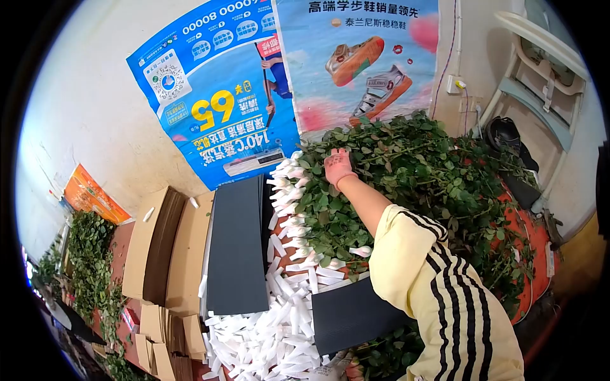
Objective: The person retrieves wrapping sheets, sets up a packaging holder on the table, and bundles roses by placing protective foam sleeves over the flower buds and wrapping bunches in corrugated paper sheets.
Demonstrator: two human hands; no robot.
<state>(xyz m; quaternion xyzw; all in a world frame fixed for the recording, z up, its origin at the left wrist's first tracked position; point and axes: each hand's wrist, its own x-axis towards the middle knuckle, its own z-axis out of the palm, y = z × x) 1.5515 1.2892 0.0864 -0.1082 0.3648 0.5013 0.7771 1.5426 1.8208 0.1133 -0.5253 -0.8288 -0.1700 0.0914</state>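
My right hand point(340, 167), in a pink glove with dark print, reaches to the far side of a big heap of leafy rose stems point(406, 171). Its fingers curl down into the leaves, so what they grip is hidden. Left of this hand, pale rose heads in white mesh sleeves point(294, 209) line the edge of the heap. At the bottom edge a greyish, printed shape, perhaps my gloved left hand point(329, 369), is cut off by the frame. Pinkish rose heads point(354, 369) lie beside it; its fingers cannot be made out.
Loose white mesh sleeves point(273, 336) are piled at the front. Dark boards point(238, 247) lie left of the roses, another dark sheet point(356, 314) near my right arm. Cardboard stacks point(149, 247) stand farther left. Posters point(222, 95) cover the wall; a folded high chair point(540, 82) leans at right.
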